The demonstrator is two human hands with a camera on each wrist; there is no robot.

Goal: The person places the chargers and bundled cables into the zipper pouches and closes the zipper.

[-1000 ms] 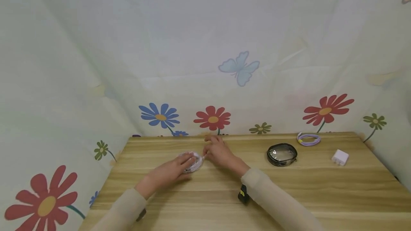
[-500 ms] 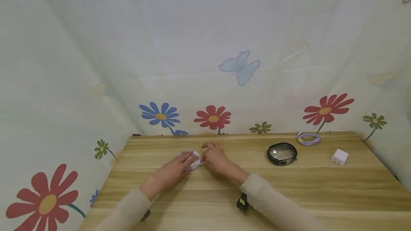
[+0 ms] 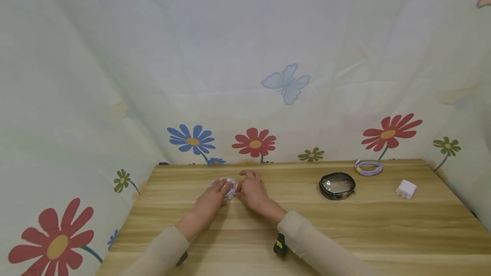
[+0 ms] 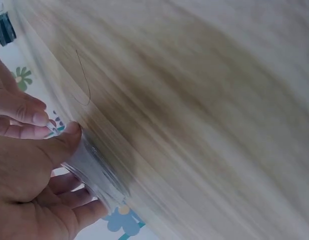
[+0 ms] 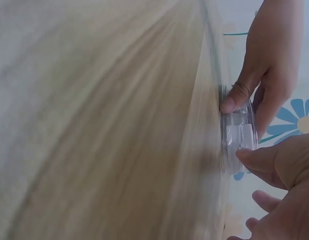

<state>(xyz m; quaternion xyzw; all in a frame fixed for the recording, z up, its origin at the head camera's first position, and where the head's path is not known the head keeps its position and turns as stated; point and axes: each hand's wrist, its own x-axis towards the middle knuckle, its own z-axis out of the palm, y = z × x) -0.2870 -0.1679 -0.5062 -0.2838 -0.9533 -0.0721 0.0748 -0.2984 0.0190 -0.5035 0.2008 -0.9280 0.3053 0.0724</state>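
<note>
A clear, pale-rimmed round case (image 3: 231, 194) with white contents lies on the wooden table, partly hidden under my left hand (image 3: 209, 201). In the left wrist view, the left thumb and fingers grip opposite sides of the clear case (image 4: 97, 172). My right hand (image 3: 253, 193) is at the right edge of the case. Between its thumb and fingertips it pinches a small whitish pull tab (image 4: 53, 128) at the rim. The right wrist view shows the case (image 5: 239, 137) edge-on, something white showing through its wall, with the right thumb over its near end.
To the right on the table (image 3: 307, 216) lies a black-rimmed clear pouch (image 3: 337, 185). Farther back is a coiled purple cable (image 3: 369, 168) with a yellow tie. A white plug adapter (image 3: 406, 189) lies near the right side. A flower-printed curtain (image 3: 215, 76) hangs behind the table.
My right hand has moved left and slightly toward me along the rim of the case. The left hand and the case have shifted only a little. The other things stay put.
</note>
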